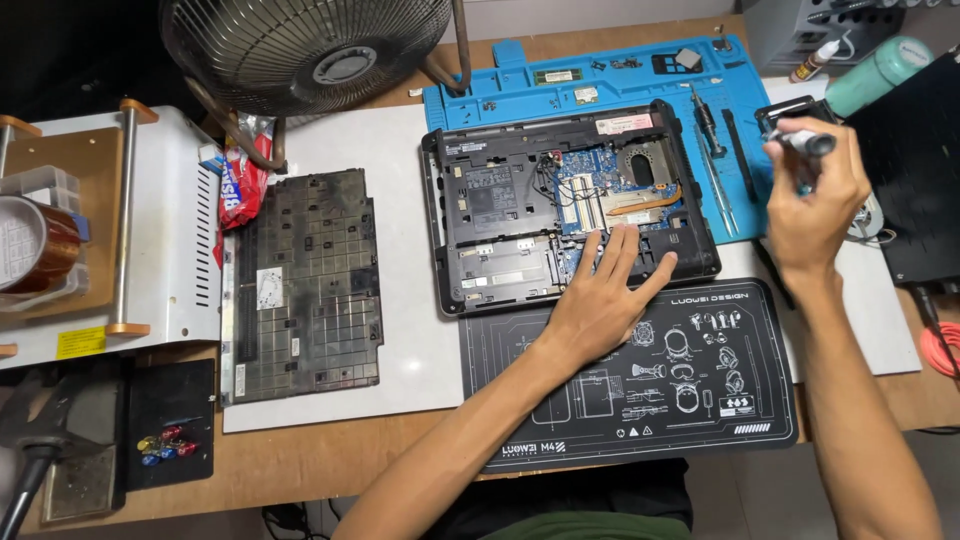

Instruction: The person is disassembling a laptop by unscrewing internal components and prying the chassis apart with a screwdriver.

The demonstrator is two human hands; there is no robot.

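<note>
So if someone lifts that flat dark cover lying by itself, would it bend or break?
The dark cover panel looks thin and wide, so it would probably flex a little and feel light. Its ribbed grid likely stiffens it somewhat. Lying flat on the white mat, it shouldn't roll or tip.

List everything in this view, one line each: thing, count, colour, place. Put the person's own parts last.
opened laptop base: one, black with a blue circuit board showing, centre of the bench
removed bottom cover: one, dark grey, left of the laptop on a white sheet
blue repair mat: one, blue, behind the laptop, holding small parts
black work mat: one, black with white drawings, near edge
fan: one, dark metal grille, top left
tape roll: one, amber, far left
green bottle: one, pale green, top right
left hand: flat on the laptop's near edge
right hand: grip shut on a screwdriver
</note>
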